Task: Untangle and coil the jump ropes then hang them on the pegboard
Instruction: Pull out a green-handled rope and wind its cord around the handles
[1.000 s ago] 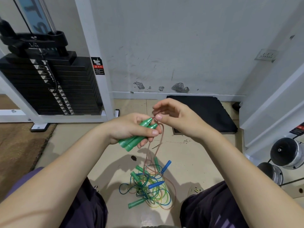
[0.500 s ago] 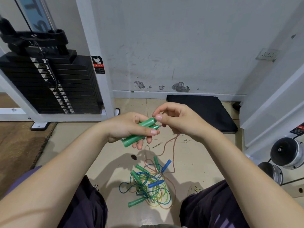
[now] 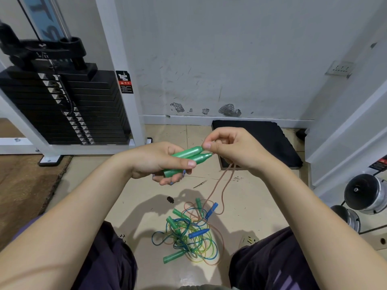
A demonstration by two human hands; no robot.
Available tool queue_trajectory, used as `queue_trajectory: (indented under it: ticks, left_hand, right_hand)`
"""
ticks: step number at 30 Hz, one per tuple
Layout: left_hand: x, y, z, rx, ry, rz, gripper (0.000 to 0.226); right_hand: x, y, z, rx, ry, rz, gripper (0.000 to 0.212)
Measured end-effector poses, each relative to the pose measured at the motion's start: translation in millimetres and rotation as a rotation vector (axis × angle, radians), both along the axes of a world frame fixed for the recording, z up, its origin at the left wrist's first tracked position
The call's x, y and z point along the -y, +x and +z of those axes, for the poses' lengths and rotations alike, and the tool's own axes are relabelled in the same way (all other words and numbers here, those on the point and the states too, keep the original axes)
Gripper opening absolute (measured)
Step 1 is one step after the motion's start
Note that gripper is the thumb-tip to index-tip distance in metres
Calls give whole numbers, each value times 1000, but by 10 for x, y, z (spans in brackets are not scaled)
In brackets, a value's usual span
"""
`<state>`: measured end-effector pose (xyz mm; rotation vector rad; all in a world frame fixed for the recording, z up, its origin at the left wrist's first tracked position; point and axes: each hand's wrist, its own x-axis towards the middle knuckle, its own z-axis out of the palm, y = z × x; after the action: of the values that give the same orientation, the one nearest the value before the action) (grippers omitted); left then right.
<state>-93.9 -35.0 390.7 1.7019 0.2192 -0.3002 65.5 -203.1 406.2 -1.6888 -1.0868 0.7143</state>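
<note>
while the left hand [image 3: 159, 162] grips two smooth tapered green handles [image 3: 188, 156], the right hand [image 3: 232, 149] pinches their thin pinkish cord [image 3: 225, 181]

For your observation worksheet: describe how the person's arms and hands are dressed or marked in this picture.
Both forearms are bare, with no sleeves, gloves, watch or rings showing on the left hand or right hand. The nails look short and unpainted.
</note>
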Motion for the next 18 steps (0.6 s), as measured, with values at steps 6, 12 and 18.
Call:
queue_trajectory:
  ticks: [6, 12, 18]
  left_hand:
    - [-77, -7, 51, 229, -98, 423, 21]
    - [-105, 34, 5, 287, -18, 632, 23]
    - [-57, 83, -67, 90, 255, 516, 24]
  right_hand:
    - [49, 224, -25, -100, 90, -217, 17]
    - [35, 220, -63, 67, 2, -329, 7]
    - [-72, -57, -51, 263, -140, -87, 17]
